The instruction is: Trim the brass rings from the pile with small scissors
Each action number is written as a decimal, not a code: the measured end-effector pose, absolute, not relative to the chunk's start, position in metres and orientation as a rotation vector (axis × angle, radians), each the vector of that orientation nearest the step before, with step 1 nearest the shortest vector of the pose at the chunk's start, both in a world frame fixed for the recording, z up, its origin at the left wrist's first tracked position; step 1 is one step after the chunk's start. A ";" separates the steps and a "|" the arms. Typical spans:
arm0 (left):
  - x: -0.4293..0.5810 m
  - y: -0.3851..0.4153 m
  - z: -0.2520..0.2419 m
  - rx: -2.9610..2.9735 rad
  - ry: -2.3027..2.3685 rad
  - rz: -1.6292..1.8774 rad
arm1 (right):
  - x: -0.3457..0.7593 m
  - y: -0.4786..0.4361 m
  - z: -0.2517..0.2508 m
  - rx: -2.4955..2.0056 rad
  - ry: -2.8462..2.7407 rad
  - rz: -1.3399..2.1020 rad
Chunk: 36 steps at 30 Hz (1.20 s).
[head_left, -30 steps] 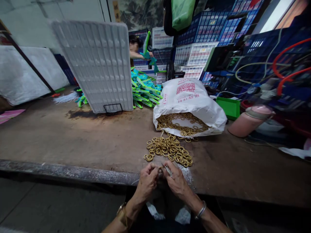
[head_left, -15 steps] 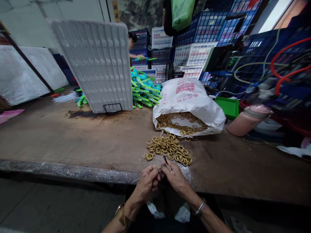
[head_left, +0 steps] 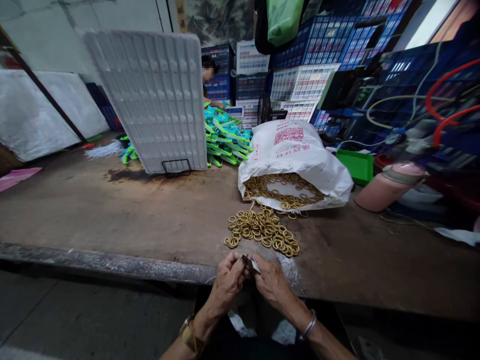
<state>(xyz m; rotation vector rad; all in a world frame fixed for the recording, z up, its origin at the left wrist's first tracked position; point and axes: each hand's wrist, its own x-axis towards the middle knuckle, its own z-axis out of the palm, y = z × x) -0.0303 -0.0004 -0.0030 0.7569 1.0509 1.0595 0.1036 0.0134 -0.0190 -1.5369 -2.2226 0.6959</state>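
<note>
At the table's front edge my left hand [head_left: 228,279] is closed, its fingertips pinching a gold-coloured ring that is mostly hidden. Close beside it, my right hand [head_left: 273,281] is wrapped round a small knife [head_left: 255,266] with a pale handle and a dark, narrow blade. The blade points left and meets the left fingertips. Just beyond both hands lies a loose pile of gold-coloured rings [head_left: 262,231]. Behind the pile, a white woven sack [head_left: 288,155] with red print lies on its side, its mouth towards me and more rings inside.
A grey ribbed panel [head_left: 150,100] stands upright on the wooden table [head_left: 93,215]. Green and blue plastic pieces [head_left: 227,137] are heaped behind it, where a co-worker [head_left: 208,75] is partly visible. Right of the sack are a green tray [head_left: 355,166] and a pink bottle [head_left: 392,187].
My right hand has turned the knife from pointing up and away to pointing left, against the left fingertips. The co-worker's arm has lowered towards the heap. The view has shifted slightly.
</note>
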 end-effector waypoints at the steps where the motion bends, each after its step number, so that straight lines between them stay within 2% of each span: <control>1: -0.030 -0.001 -0.003 0.775 1.060 1.070 | 0.104 0.014 -0.021 -1.530 -2.254 0.665; 11: -0.040 -0.022 0.006 0.633 0.875 1.079 | 0.101 0.042 -0.016 -1.763 -2.302 0.394; 17: -0.052 -0.018 0.004 0.500 0.859 1.151 | 0.077 0.053 -0.005 -1.557 -2.302 0.407; 28: -0.065 -0.010 -0.005 0.219 0.740 1.165 | 0.062 0.062 -0.012 -1.660 -2.345 0.382; 36: -0.060 -0.003 -0.006 0.458 0.888 1.200 | 0.072 0.061 -0.017 -1.551 -2.164 0.473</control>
